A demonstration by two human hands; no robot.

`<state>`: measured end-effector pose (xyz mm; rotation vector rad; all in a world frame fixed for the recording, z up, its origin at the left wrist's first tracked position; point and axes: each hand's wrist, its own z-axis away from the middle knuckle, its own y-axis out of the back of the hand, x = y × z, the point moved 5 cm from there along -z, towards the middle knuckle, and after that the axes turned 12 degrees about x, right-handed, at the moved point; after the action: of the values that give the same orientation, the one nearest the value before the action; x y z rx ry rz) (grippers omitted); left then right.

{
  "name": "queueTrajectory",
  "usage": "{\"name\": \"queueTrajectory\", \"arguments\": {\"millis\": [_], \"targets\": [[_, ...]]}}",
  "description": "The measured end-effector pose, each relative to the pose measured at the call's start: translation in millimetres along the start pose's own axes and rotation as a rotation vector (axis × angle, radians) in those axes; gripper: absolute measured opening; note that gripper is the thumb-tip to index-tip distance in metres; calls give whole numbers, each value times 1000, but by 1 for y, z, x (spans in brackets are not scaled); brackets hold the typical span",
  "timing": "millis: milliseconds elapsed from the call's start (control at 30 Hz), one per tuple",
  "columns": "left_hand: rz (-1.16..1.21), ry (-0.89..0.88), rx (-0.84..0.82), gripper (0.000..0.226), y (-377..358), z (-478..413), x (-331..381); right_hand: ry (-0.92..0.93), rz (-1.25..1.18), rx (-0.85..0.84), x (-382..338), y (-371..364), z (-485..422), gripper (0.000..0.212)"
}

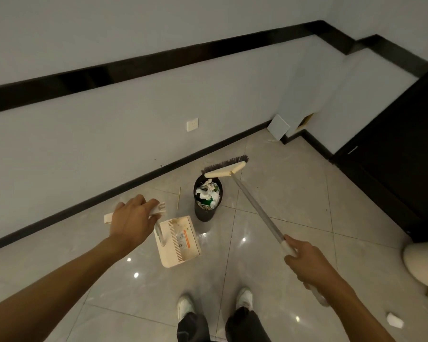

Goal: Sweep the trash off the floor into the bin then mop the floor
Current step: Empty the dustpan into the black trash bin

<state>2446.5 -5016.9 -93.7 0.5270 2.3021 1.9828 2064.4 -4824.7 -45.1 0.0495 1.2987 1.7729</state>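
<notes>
Bin (pixel 207 201) black, brimming with white trash; left fingers (pixel 143 201) clasp dustpan (pixel 179 241) handle, right fingers (pixel 297 246) clasp broom (pixel 251 201).

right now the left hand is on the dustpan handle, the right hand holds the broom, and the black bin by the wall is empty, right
Not quite. The bin is not empty: the head view shows it filled nearly to the rim with crumpled white paper and something green. The rest holds: the left hand is on the dustpan handle, and the right hand holds the broom.
</notes>
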Motion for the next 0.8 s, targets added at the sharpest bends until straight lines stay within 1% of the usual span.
{"name": "queueTrajectory", "arguments": {"millis": [133, 300, 500, 633, 800], "targets": [[19, 47, -15, 33, -4, -2, -15, -60, -82, 86, 2, 1, 0, 60], [29, 146, -70, 35, -13, -6, -38, -53, -115, 110, -18, -8, -23, 59], [-14, 288, -97, 39, -29, -29, -68, -23, -115, 9, -75, -46, -100, 53], [-34, 381, -131, 40, -49, -54, -84, 51, -4, -101, -120, -89, -171, 52], [-51, 438, -192, 39, -81, -94, -98, 145, 176, -211, -174, -141, -262, 41]]}}
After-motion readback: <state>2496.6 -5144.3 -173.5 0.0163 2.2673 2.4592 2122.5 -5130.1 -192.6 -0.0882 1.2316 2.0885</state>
